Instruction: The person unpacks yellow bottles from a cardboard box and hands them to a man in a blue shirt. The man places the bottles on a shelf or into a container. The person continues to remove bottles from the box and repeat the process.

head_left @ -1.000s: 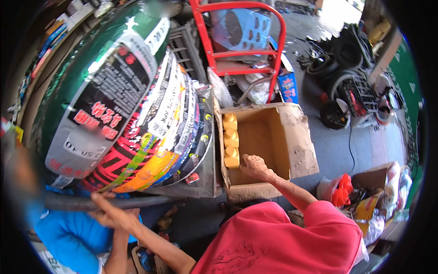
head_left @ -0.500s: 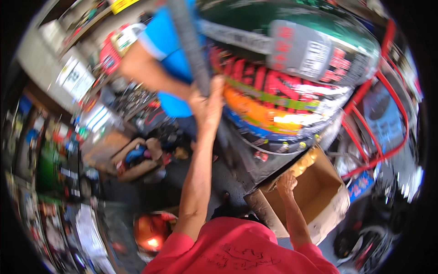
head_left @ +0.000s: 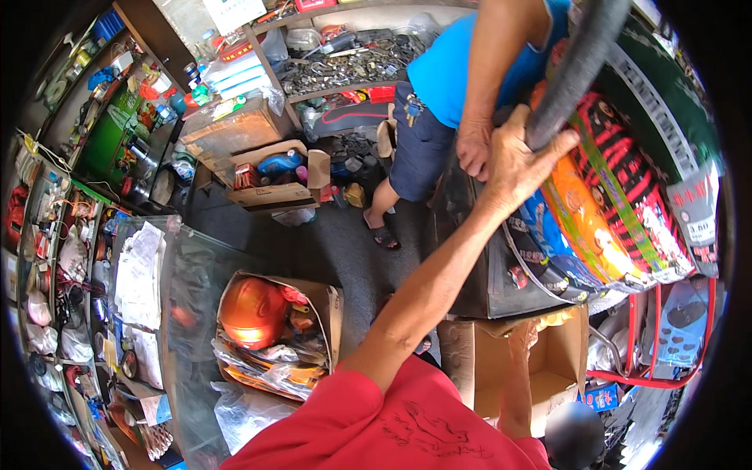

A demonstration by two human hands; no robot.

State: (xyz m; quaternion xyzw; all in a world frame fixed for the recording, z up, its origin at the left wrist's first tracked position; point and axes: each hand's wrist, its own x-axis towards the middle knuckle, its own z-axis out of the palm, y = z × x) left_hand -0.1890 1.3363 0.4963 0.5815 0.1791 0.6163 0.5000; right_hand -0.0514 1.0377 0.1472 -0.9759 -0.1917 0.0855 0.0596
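My left hand [head_left: 513, 160] is closed around the lower end of a curved black rubber band [head_left: 578, 74], which looks like part of a tyre; the thumb sticks out on its right. Beside it a co-worker's hand [head_left: 473, 147] rests at the edge of a black stand [head_left: 470, 274]. On the stand lies a stack of ring-shaped packages [head_left: 599, 211] in green, red, orange and blue wrapping. Lower right, my right hand [head_left: 522, 337] is at the far side of an open cardboard box [head_left: 493, 368], fingers curled near crinkled yellow material [head_left: 554, 318]. What it grips is hidden.
The co-worker in a blue shirt [head_left: 442, 78] stands just beyond my left arm. A box with an orange helmet [head_left: 254, 312] sits near my left side, beside a glass counter [head_left: 200, 313]. A red metal frame [head_left: 658, 382] stands right; crowded shelves line the left.
The view has swung, putting the stack, black band and my left hand farther right. The co-worker's hand now shows beside mine. My right hand stays by the box.
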